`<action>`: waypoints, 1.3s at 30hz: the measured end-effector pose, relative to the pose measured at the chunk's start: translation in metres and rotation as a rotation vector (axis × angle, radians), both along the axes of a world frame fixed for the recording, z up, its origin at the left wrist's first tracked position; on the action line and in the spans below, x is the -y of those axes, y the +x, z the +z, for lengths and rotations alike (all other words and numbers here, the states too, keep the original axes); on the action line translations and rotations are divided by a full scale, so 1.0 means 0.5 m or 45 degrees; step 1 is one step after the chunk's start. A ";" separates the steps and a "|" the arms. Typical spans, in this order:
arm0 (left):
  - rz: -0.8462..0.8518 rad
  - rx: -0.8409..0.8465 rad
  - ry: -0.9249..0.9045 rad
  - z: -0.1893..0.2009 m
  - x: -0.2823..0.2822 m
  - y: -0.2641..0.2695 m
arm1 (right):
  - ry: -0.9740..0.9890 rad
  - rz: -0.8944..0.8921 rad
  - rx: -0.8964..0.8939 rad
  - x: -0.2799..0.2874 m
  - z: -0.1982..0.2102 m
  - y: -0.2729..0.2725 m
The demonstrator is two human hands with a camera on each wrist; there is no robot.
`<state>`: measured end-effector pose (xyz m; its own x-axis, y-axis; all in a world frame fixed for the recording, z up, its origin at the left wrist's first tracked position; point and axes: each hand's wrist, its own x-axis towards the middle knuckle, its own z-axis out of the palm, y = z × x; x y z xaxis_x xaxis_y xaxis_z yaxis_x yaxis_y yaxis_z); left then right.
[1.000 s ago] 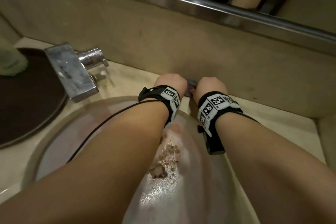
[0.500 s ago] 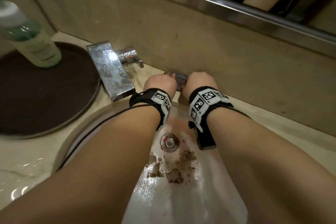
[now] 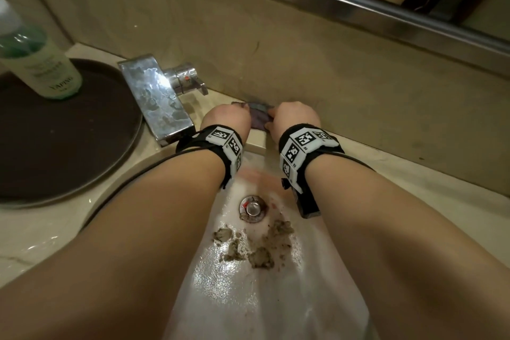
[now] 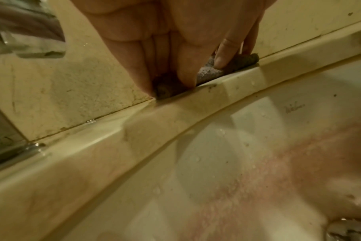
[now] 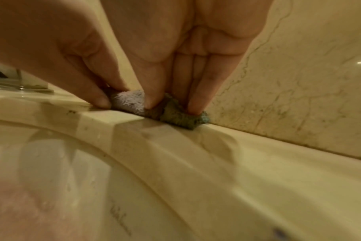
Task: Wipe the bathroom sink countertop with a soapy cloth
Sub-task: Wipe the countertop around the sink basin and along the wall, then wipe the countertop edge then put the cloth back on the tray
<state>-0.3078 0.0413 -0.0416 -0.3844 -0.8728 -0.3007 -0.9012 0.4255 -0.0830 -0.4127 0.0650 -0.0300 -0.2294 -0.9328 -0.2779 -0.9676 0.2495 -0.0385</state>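
Note:
A small grey-purple cloth [image 3: 259, 116] lies bunched on the narrow strip of beige countertop [image 3: 414, 174] behind the basin, against the backsplash. My left hand [image 3: 229, 116] holds its left end, thumb and fingers pinching the cloth [image 4: 208, 71] at the left hand's fingertips [image 4: 167, 86]. My right hand [image 3: 292, 116] grips the other end. In the right wrist view the cloth [image 5: 128, 101] is squeezed between thumb and forefinger of the right hand [image 5: 146, 104]. The fingertips are hidden in the head view.
The chrome faucet [image 3: 157, 99] stands just left of my left hand. A dark round tray [image 3: 55, 146] with a green bottle [image 3: 38, 63] sits at far left. The white basin [image 3: 276, 298] holds brown dirt clumps [image 3: 256, 246] near the drain [image 3: 252, 208].
Both hands have slid the cloth leftward along the rear ledge, closing most of the gap to the faucet. The head view has swung left, bringing the bottle and tray into sight.

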 end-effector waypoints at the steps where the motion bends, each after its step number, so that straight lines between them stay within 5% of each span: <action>1: 0.005 0.007 0.007 0.002 -0.004 -0.002 | 0.007 0.025 0.000 -0.006 0.001 -0.004; 9: -0.041 0.039 0.048 0.014 -0.060 -0.010 | 0.143 0.145 -0.033 -0.074 0.011 -0.026; 22: -0.157 -0.042 0.126 0.104 -0.226 -0.003 | 0.257 -0.063 0.282 -0.264 0.106 -0.036; 31: 0.040 -0.007 0.096 0.148 -0.300 0.173 | 0.181 0.086 0.472 -0.322 0.127 0.117; 39: 0.258 -0.078 0.138 0.169 -0.305 0.416 | 0.235 0.226 0.525 -0.314 0.130 0.357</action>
<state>-0.1000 0.1936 0.0426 -0.2251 -0.8979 -0.3784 -0.9710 0.2389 0.0106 -0.2341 0.2222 0.0350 0.0928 -0.8740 -0.4770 -0.9091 0.1211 -0.3986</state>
